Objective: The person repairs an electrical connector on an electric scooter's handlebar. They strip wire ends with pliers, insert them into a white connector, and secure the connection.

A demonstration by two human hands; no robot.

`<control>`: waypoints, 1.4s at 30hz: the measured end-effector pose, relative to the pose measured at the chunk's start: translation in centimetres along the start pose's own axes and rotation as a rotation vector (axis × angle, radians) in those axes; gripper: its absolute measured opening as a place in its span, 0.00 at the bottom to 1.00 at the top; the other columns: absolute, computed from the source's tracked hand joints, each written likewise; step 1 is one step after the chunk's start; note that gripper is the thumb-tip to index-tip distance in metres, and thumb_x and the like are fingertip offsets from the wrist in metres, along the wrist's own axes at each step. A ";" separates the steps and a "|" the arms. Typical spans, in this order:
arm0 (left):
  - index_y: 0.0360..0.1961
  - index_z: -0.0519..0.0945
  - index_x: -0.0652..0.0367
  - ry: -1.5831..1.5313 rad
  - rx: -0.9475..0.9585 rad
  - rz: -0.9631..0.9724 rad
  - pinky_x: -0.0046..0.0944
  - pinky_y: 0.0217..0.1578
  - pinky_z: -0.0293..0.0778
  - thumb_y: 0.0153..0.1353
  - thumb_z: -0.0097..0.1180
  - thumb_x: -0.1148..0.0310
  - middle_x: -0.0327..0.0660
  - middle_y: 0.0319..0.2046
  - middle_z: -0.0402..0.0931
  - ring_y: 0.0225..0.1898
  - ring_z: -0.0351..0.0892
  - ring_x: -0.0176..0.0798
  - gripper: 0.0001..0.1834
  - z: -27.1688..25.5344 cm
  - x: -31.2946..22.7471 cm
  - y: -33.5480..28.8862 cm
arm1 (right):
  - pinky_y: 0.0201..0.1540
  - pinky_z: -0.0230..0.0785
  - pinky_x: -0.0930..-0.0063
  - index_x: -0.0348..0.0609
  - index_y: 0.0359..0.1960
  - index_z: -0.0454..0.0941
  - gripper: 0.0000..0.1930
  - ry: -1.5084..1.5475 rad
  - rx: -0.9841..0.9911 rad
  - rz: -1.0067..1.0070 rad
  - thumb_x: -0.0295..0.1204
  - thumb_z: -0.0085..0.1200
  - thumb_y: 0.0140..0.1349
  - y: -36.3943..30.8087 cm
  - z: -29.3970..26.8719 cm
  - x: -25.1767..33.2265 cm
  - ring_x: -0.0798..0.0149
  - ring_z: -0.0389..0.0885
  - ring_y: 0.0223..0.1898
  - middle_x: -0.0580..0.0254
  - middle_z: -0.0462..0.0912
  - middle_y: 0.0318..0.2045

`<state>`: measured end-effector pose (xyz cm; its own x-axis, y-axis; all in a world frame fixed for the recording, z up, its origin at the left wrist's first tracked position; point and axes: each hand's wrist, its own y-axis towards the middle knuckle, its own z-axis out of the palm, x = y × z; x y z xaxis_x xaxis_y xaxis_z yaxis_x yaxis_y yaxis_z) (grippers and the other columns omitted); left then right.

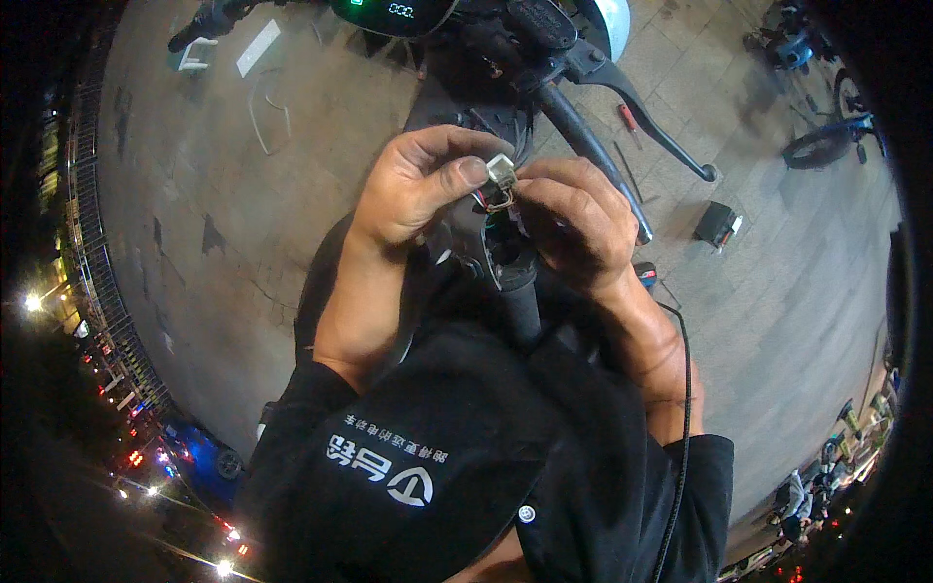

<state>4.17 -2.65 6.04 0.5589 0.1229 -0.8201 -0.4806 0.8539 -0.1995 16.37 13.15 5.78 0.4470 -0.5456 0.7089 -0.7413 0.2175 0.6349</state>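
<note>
Left fingers (470, 173): grasping, thumb and index finger closed on a small white rectangular plastic connector (501, 169). Right hand (575, 216): fingers curled against the connector's right side, at its wires; whether they grip the housing or the wires cannot be told. The connector is located between the 2 hands, above a black two-wheeler's front end. Thin multicoloured wires (498, 203) run from its lower side.

Directly below the wires: 1 black cylindrical handlebar grip (521, 309), pointing toward the wearer's black cloth garment (466, 408). Beyond the right hand: 1 long black bar (575, 128) and 1 curved black brake lever (653, 119). At the top edge: 1 dark display panel (394, 14), lit, with a green indicator. A thin black cable (686, 408) passes over the right forearm.

On the paved ground (233, 194), right side: 1 red-handled tool (628, 118), 1 thin dark rod (627, 171) and 1 black box-shaped item (716, 222). Upper left: 1 flat white rectangular piece (259, 49). Farther out: a blue-and-black bicycle (831, 139) at right, a blue car (197, 459) at lower left.
</note>
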 end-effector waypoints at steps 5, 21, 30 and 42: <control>0.46 0.77 0.67 0.049 0.033 0.023 0.33 0.45 0.75 0.61 0.56 0.75 0.43 0.37 0.81 0.39 0.79 0.33 0.13 0.2 -0.1 0.2 | 0.35 0.74 0.67 0.39 0.37 0.78 0.13 -0.008 -0.017 -0.011 0.19 0.61 0.46 -0.2 0.0 0.0 0.55 0.80 0.33 0.54 0.80 0.34; 0.47 0.75 0.67 0.061 -0.069 0.042 0.31 0.44 0.74 0.61 0.57 0.65 0.42 0.39 0.79 0.39 0.79 0.32 0.18 1.2 0.5 -0.1 | 0.35 0.73 0.69 0.37 0.36 0.77 0.13 0.006 0.034 0.008 0.17 0.60 0.47 0.0 -0.5 0.1 0.55 0.80 0.33 0.52 0.80 0.34; 0.45 0.76 0.67 -0.150 -0.082 0.014 0.34 0.45 0.75 0.62 0.52 0.74 0.44 0.38 0.79 0.39 0.79 0.34 0.12 1.1 0.5 -0.2 | 0.35 0.73 0.69 0.37 0.36 0.78 0.15 0.006 0.028 0.027 0.17 0.61 0.43 0.1 -0.3 0.6 0.55 0.80 0.33 0.52 0.80 0.34; 0.43 0.76 0.66 -0.264 -0.095 -0.028 0.35 0.41 0.78 0.63 0.50 0.74 0.43 0.35 0.80 0.37 0.81 0.35 0.09 0.4 0.9 0.2 | 0.35 0.73 0.69 0.39 0.36 0.78 0.15 0.012 0.030 0.082 0.16 0.61 0.44 0.0 0.0 0.3 0.56 0.81 0.33 0.55 0.81 0.33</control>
<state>4.86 -2.19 5.51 0.7238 0.2380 -0.6477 -0.5166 0.8091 -0.2801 16.50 13.04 5.97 0.3898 -0.5173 0.7619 -0.7904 0.2367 0.5650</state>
